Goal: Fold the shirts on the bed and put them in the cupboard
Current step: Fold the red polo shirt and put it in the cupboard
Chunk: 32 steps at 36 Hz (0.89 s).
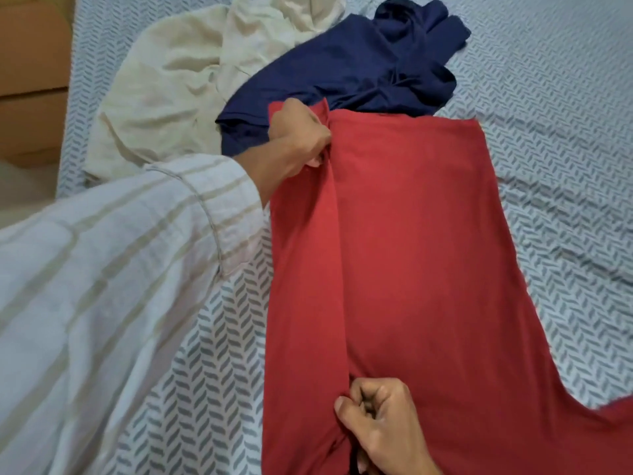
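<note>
Up near the far end of the red shirt (411,252), the left hand (298,138) has its fingers (317,161) curled tight round a lengthwise ridge of the cloth, pinching the fold where it meets the shirt's far hem. Close to the near edge of the bed (548,97), the right hand (380,416) makes a closed fist on the same ridge, thumb out to the left and knuckles bunched, with red fabric gathered under the curled fingers. Between the two hands the ridge runs as a raised crease down the left part of the shirt, and the strip left of it slopes down toward the patterned bedsheet (212,389).

That shirt lies lengthwise across the middle of the bed, its far hem touching the navy shirt (359,63), which sits crumpled just beyond it. A cream shirt (171,87) lies rumpled toward the far left edge of the bed, partly under the navy one. The right side of the red shirt lies flat, its edge curving outward near the bottom right corner of the view. To the right of all three shirts the sheet is open, with a few shallow wrinkles. A striped white sleeve (102,286) covers the left forearm and crosses the near left part of the bed. Beyond the bed's left edge stands brown wooden furniture (30,80)
</note>
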{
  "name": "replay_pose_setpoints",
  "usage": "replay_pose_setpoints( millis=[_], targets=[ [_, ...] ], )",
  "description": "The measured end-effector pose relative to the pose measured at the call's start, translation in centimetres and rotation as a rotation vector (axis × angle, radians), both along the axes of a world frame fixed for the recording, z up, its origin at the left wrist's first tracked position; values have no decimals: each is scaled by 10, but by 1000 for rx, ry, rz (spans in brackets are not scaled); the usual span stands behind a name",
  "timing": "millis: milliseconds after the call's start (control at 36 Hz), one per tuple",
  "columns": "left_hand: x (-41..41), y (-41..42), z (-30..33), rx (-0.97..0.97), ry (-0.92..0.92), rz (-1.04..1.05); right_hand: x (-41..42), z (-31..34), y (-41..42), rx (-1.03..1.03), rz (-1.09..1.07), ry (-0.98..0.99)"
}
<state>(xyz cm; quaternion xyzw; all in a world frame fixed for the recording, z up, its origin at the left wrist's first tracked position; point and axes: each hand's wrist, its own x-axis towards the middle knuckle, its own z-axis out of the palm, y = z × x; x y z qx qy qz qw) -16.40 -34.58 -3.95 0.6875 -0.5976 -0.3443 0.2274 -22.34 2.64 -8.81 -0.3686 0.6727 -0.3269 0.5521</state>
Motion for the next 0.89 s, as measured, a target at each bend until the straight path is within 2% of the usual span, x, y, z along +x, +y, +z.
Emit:
replay_pose_setpoints(
  millis=[139,500,639,750,889],
  targets=[
    [-6,1,-11,-27,14,10,1,-5,2,-51,-16,-28],
    [-15,6,18,-282,45,71,-1,-2,3,-99,-42,-61],
    [-35,9,15,-168,53,-25,0,-4,3,-128,-53,-69],
    [-38,5,-7,-47,-74,-39,1,-6,2,-122,-63,-58],
    [-38,7,-12,-26,-63,-69,1,-6,2,-86,-68,-38]
  ],
)
